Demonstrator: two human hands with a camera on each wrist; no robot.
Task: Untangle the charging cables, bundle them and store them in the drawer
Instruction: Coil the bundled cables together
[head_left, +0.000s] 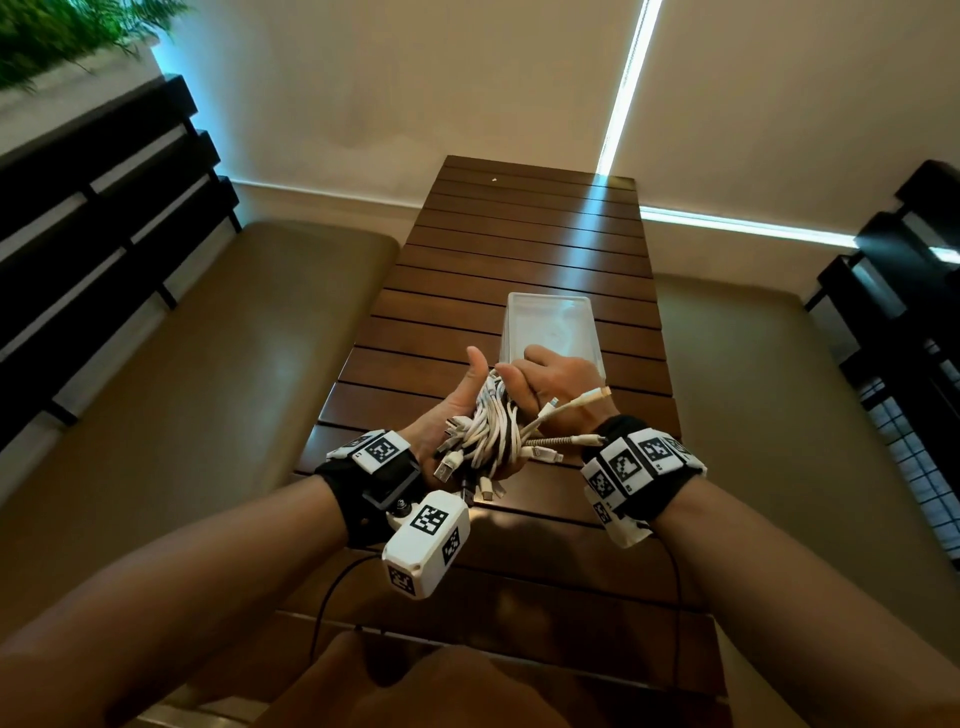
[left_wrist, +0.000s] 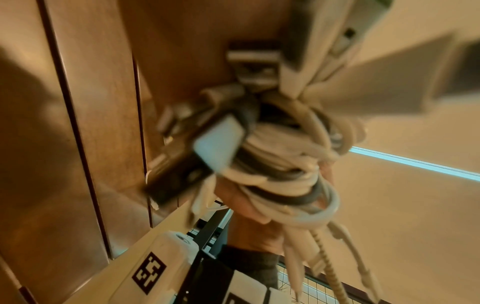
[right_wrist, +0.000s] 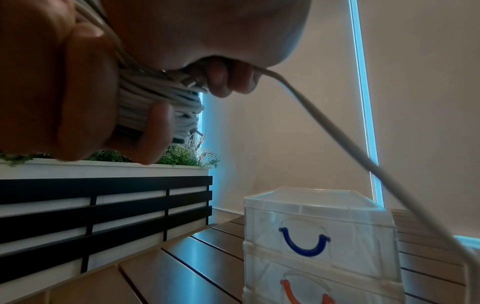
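Both hands (head_left: 457, 410) grip the cable bundle (head_left: 491, 431) before the shut drawer unit (right_wrist: 319, 242)

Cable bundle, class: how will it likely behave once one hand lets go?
The cable bundle is probably floppy: loose plug ends already stick out. With only the left hand holding, the coils may spring apart. It looks light.
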